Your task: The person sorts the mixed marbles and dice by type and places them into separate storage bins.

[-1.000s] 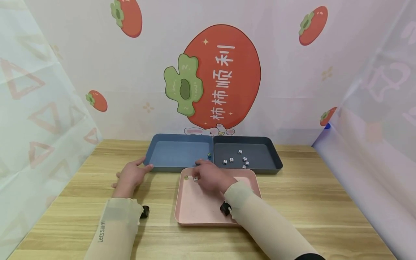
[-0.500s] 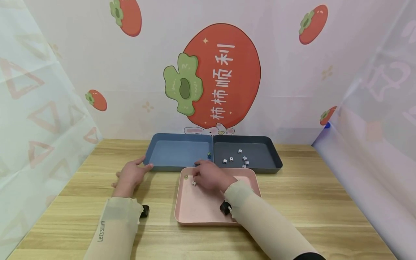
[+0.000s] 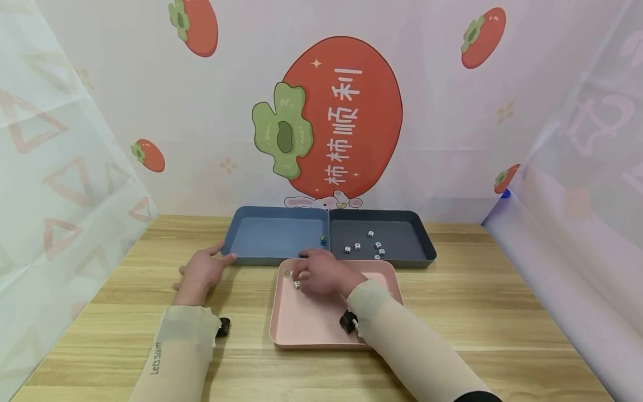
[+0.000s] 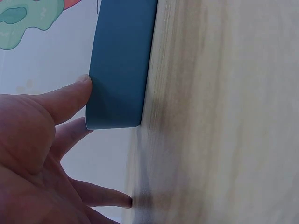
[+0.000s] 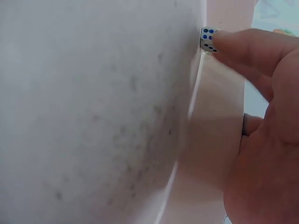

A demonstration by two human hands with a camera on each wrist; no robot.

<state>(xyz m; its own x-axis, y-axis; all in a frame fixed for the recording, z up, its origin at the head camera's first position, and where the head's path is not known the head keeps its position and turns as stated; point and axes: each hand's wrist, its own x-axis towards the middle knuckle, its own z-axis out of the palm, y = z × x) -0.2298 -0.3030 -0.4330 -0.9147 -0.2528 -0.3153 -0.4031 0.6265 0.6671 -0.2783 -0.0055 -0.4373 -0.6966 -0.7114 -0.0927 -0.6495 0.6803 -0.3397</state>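
My right hand point(image 3: 321, 273) reaches over the far left part of a pink tray point(image 3: 306, 329). In the right wrist view, its thumb and forefinger meet at a white die point(image 5: 206, 39) with blue and dark pips, pinching it low by the tray wall. Close by lies a small yellowish piece point(image 3: 287, 274), its kind too small to tell. My left hand point(image 3: 203, 272) has its fingers spread at the near left corner of a blue tray point(image 3: 276, 261). In the left wrist view, the thumb touches that tray's side point(image 4: 119, 70); the forefinger is partly hidden behind the corner.
A dark grey tray point(image 3: 402, 262) holds several white dice point(image 3: 370, 234) and adjoins the blue tray. A small blue-green piece point(image 3: 323, 240) lies at the blue tray's right end. A printed backdrop point(image 3: 442, 139) rises behind the wooden table point(image 3: 477, 312).
The white die has shifted slightly left and nearer me in the pink tray. My right fingers have moved left with it. The left hand stays at the blue tray's corner.
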